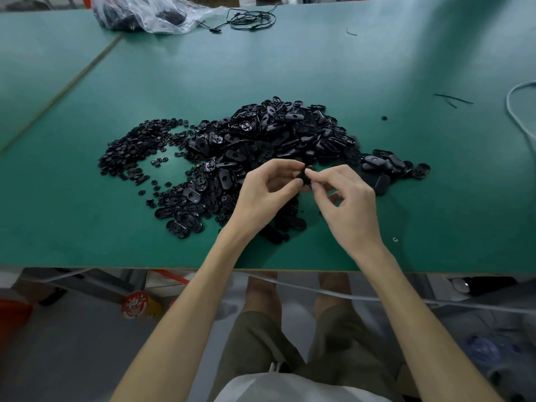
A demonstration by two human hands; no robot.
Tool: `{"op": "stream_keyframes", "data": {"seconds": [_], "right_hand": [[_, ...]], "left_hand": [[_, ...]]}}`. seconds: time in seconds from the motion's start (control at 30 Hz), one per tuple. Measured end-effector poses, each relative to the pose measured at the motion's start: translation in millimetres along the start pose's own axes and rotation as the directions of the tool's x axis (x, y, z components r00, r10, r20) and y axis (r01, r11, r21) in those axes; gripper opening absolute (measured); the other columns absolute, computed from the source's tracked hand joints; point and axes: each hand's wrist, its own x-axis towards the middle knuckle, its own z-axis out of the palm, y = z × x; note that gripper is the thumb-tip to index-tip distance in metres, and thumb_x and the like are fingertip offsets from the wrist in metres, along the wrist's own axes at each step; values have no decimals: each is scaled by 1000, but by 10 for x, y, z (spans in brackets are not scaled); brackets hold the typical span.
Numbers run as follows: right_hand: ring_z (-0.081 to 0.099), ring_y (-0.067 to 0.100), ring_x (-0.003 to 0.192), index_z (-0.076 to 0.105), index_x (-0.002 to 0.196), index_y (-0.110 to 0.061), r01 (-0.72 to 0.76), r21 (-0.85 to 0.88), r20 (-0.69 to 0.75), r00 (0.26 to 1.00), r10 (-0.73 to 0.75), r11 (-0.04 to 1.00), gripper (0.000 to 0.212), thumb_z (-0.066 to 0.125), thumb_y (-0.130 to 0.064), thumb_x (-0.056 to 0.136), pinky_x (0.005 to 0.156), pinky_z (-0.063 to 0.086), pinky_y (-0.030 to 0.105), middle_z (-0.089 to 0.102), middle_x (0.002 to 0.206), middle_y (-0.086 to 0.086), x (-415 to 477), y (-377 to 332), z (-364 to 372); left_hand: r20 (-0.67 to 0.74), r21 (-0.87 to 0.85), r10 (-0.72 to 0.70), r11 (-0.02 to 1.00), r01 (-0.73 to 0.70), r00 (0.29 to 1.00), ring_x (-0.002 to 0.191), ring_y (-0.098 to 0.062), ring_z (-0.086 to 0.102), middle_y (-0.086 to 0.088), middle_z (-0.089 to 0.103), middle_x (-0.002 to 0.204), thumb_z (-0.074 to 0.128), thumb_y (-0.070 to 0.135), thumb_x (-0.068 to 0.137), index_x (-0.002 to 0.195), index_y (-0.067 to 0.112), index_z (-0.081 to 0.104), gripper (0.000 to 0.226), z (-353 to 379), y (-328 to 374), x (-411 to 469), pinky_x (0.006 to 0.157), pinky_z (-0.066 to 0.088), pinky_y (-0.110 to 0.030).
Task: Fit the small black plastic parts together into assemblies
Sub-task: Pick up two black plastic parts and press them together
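We are holding a black part (pixel 305 174) up off the worktop (pixel 435 213), just in front of the heap, and it is sitting squarely between our two hands. So much of it is hidden behind our fingertips that we are not making out its long axis, nor whether it is one piece or two already meeting. Our left hand (pixel 265 188) is coming at it from the left, its fingers (pixel 287 166) narrowed to a pinch on that side. Our right hand (pixel 346 198) is coming from the right, its fingers (pixel 326 174) likewise closed tight on the opposite edge, while the remaining fingers are curling loosely beneath. Neither hand is nearer; the part is lying on the line joining the two pinches. We are judging that the fitting will turn on pressing the hands toward each other along that line. Behind our hands, the heap of oval shells (pixel 278 134) is rising well within reach. To its left, the small round pieces (pixel 136 146) are spreading in a loose ring, nearer our left hand. A smaller cluster of dark parts (pixel 388 165) is lying to the right, nearer our right hand. At the far edge, a clear plastic bag (pixel 150 15) and a coiled black cable (pixel 252 18) are lying well apart from the work.
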Motion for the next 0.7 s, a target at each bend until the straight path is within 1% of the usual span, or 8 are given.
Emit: {"op": "stream_keyframes", "data": {"seconds": [0.1,0.2,0.3,0.37,0.43,0.5,0.6,0.7], "right_hand": [[63,14,82,76,123,-11,55,-13,55,997,-54,998,28,65,0,99,72,53,22,65,104,0,-18,-2,35],[62,16,82,75,126,-12,72,21,104,992,-74,997,33,63,2,99,71,51,20,64,106,-1,-24,3,53],[62,14,83,74,128,-14,60,40,123,990,-64,997,36,63,3,99,72,49,17,64,108,-4,-19,7,52],[63,13,84,74,128,-14,60,46,125,990,-65,997,36,63,3,98,73,48,16,65,110,-5,-23,4,51],[64,13,84,73,129,-15,70,39,123,990,-74,997,36,62,2,99,73,50,17,65,111,-5,-26,1,51],[65,9,87,72,129,-18,71,27,100,992,-73,997,34,63,-3,100,75,51,16,64,110,-6,-19,-7,45],[64,4,89,68,129,-19,3,35,27,1000,-4,999,29,66,-13,101,75,50,13,62,107,-7,7,-14,31],[66,5,91,71,120,-20,-62,68,13,998,61,996,21,68,-13,100,74,49,13,64,108,-8,21,-11,24]], "left_hand": [[-28,29,-7,1000,7,1000,99,-23,75,-12,75,113,68,0,97,122,0,67,25,1,-3,4,93,60,-37],[-34,49,-15,999,17,999,100,-26,74,-14,74,111,69,2,98,120,-1,67,23,9,-10,12,92,61,-39],[-42,50,-15,999,17,999,99,-27,74,-15,74,109,69,2,98,119,-2,66,22,10,-8,15,91,61,-39],[-43,60,-10,998,13,999,98,-30,72,-15,73,108,69,1,97,117,-1,66,20,6,0,14,92,61,-42],[-37,62,-5,998,7,999,98,-32,71,-17,72,108,69,0,97,116,-1,65,19,1,13,12,94,59,-47],[-24,54,-3,999,4,1000,95,-30,70,-18,72,108,68,-2,97,115,-3,64,19,6,23,13,93,59,-49],[-1,63,5,998,-5,1000,87,-21,68,-20,72,105,68,-4,96,113,-4,66,17,17,35,9,88,57,-48],[18,77,10,997,-12,1000,85,-20,66,-20,72,102,70,-3,95,111,-1,69,17,24,31,9,85,57,-47]]}}
